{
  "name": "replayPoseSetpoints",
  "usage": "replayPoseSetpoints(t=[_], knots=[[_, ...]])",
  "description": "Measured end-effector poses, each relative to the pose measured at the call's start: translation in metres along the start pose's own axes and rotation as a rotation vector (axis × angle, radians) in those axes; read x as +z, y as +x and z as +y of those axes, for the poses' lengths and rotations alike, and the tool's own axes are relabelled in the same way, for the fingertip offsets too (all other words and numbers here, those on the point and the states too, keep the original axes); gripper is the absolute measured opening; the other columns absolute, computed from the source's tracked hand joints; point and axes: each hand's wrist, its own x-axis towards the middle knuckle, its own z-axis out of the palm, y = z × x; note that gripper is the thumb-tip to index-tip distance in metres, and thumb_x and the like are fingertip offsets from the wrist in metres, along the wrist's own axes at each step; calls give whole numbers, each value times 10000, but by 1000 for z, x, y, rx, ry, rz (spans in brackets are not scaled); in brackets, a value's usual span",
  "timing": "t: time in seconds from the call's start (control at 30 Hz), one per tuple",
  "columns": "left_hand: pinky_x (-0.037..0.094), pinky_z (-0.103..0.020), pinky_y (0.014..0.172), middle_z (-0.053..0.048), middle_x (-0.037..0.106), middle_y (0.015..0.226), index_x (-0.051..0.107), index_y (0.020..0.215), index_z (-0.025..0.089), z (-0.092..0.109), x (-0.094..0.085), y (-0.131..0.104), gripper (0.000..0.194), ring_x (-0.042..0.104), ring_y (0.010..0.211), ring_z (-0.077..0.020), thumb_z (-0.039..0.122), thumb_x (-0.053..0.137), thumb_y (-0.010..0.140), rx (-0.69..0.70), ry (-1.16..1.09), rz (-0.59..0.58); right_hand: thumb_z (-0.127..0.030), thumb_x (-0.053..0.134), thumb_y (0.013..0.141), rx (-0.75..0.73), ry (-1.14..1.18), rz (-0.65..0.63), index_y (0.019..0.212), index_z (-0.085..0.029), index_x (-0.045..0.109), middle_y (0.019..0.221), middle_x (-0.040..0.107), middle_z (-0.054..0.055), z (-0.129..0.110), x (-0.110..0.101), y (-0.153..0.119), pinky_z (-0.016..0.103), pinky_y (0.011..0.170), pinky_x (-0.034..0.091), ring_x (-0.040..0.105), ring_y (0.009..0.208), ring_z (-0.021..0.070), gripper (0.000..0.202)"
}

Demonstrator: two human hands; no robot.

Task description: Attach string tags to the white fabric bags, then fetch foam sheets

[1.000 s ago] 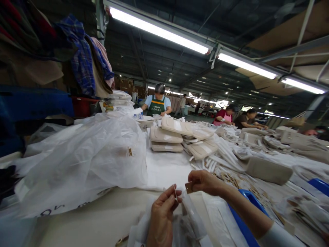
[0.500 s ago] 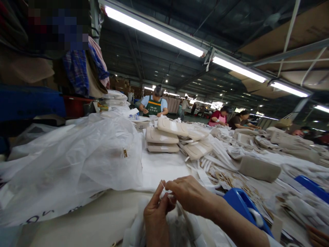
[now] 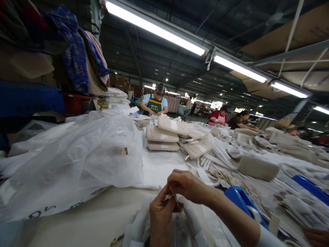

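Both hands (image 3: 174, 195) — thin string (image 3: 173, 195) between.

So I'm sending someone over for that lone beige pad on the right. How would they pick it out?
Start at the stack of beige cases mid-table, then look right, past the white strips. The beige pad lies alone there: plain, rounded, unstacked.
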Motion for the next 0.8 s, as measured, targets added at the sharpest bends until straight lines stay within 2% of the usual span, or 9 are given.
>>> replayPoseSetpoints(t=[0.1,0.2,0.3,0.47,0.53,0.6,0.67,0.73,0.8], knots=[[429,-212,473,21,619,546,690,948,155,2,0,0,390,521,456,-104,222,644,567,52,50,30,42,552,627,34,95,17,782,-179,613,775,543,-20,0,6,0,182,631,415,532,683,92,276],[421,-204,489,30,622,559,701,825,163,5,-2,-1,313,513,484,-101,171,602,528,108,118,80,-53,604,657,76,215,96,809,-197,634,796,524,-17,0,16,-2,209,657,419,529,707,104,211],[444,-218,541,19,626,572,687,721,169,9,-3,-3,169,543,536,-120,245,625,584,122,206,120,-238,604,736,129,406,204,878,-213,656,840,494,3,2,28,-7,238,680,420,511,753,123,154],[451,-235,570,-23,682,694,681,739,173,9,-5,-3,202,602,651,-159,347,650,640,100,245,156,-455,464,826,366,738,451,950,-194,610,859,535,32,19,45,-17,272,726,411,512,799,147,324],[425,-225,531,-7,656,613,671,722,167,7,-6,-2,198,573,574,-137,345,662,634,108,218,202,-448,511,777,491,791,496,968,-178,585,855,563,45,27,48,-22,288,721,416,527,810,167,338],[403,-214,511,19,611,534,658,703,166,8,-6,-1,192,531,516,-113,343,673,629,131,165,238,-347,593,668,552,772,489,940,-173,596,882,580,53,32,46,-26,309,749,412,527,854,191,322],[401,-210,517,35,580,506,646,688,168,11,-6,-2,195,511,507,-102,348,677,619,158,94,260,-252,582,589,548,730,489,921,-184,619,916,586,52,30,39,-30,316,768,399,509,893,205,341],[414,-215,540,36,580,531,649,699,169,16,-4,-4,197,507,521,-98,343,681,611,185,30,227,-228,557,574,507,677,465,943,-203,637,939,586,42,23,30,-31,298,732,393,495,871,194,379],[424,-217,566,33,584,561,662,729,170,20,-2,-6,184,504,543,-95,319,689,625,215,-7,128,-228,591,594,413,622,325,926,-203,664,874,606,26,14,23,-30,276,680,383,494,775,165,341]])
